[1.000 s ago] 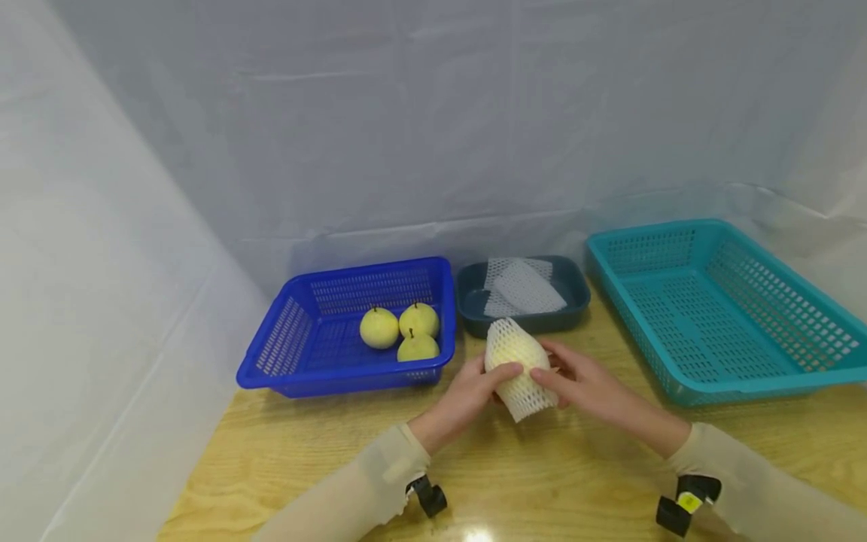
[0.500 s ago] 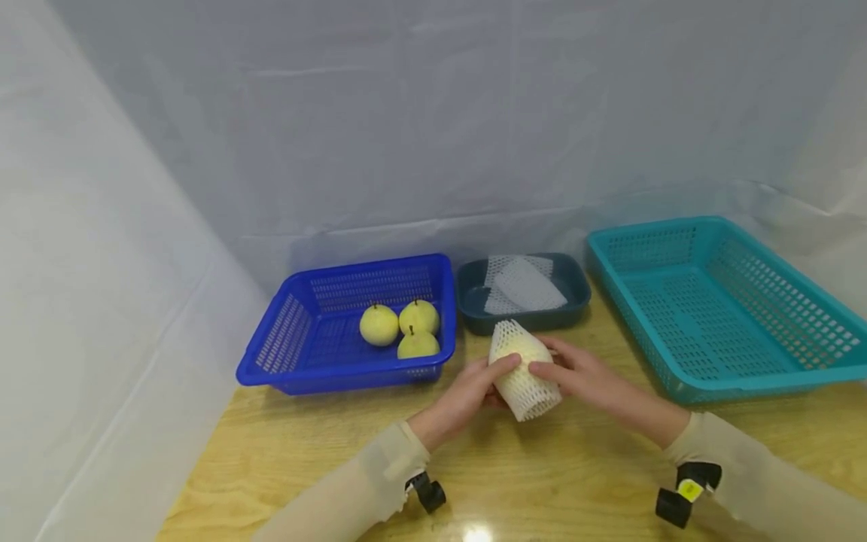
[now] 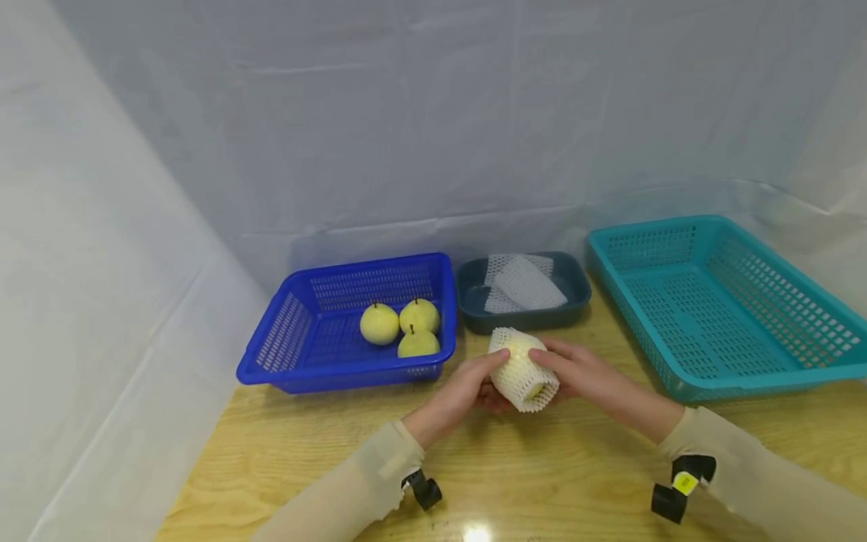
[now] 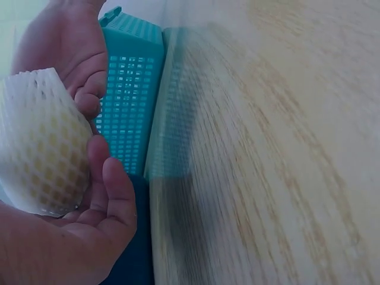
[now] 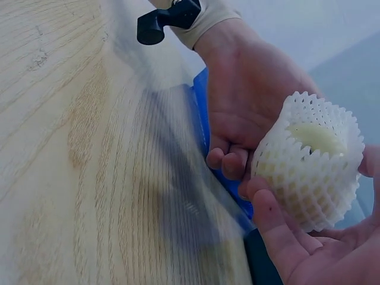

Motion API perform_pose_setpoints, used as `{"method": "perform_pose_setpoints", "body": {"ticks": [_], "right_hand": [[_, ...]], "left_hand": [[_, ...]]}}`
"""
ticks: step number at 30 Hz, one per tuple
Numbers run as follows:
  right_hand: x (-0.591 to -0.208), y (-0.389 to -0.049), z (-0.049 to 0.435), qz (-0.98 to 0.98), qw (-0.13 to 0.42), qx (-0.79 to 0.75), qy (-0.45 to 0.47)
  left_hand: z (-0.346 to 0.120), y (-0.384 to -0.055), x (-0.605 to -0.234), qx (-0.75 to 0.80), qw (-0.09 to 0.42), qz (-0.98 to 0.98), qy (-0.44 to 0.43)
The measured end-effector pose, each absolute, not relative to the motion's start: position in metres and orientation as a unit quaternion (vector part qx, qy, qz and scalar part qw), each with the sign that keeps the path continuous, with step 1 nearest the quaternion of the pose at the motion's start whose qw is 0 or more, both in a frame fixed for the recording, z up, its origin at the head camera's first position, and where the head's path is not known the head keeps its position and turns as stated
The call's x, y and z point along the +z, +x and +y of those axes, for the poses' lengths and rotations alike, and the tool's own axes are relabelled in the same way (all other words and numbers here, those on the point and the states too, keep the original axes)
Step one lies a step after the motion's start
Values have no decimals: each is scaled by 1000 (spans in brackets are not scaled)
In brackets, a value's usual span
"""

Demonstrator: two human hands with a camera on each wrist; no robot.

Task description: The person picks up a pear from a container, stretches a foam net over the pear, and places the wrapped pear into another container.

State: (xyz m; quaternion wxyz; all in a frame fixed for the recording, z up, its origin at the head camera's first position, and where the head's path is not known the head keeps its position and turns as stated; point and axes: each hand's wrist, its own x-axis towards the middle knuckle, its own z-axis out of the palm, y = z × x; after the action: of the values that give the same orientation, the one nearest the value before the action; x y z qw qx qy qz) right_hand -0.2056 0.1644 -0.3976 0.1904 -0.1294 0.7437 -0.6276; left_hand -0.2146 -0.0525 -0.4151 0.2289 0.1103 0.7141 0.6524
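A pale yellow pear (image 5: 317, 138) sits inside a white foam net sleeve (image 3: 521, 370), held above the table between both hands. My left hand (image 3: 467, 388) grips it from the left, thumb on top and fingers underneath. From the other side my right hand (image 3: 576, 369) holds it the same way. In the right wrist view the sleeve's near end gapes and bares part of the pear; the left wrist view shows the netting (image 4: 44, 154) stretched round it. Three bare pears (image 3: 379, 324) lie in the blue basket (image 3: 345, 373) at the left.
Behind the hands stands a small dark teal tray (image 3: 474, 320) with folded white net sleeves (image 3: 528, 286) in it. A large turquoise basket (image 3: 711, 388) is at the right. Pale sheeting (image 3: 433, 135) hangs behind the wooden table (image 3: 542, 482).
The wrapped pear has tipped so its sleeve's near end faces the camera more, showing the fruit inside. The sleeve's far end looks shorter and wider. Both hands have shifted their grip slightly.
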Motion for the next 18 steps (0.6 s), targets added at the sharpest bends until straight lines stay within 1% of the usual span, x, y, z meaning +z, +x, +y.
{"method": "perform_pose_setpoints", "body": {"ticks": [12, 18], "right_hand": [[-400, -205, 163, 756, 202, -611, -120], [-398, -202, 163, 755, 189, -616, -118]], "left_hand": [[-50, -213, -416, 646, 242, 719, 86], [-49, -212, -415, 658, 242, 707, 90]]}}
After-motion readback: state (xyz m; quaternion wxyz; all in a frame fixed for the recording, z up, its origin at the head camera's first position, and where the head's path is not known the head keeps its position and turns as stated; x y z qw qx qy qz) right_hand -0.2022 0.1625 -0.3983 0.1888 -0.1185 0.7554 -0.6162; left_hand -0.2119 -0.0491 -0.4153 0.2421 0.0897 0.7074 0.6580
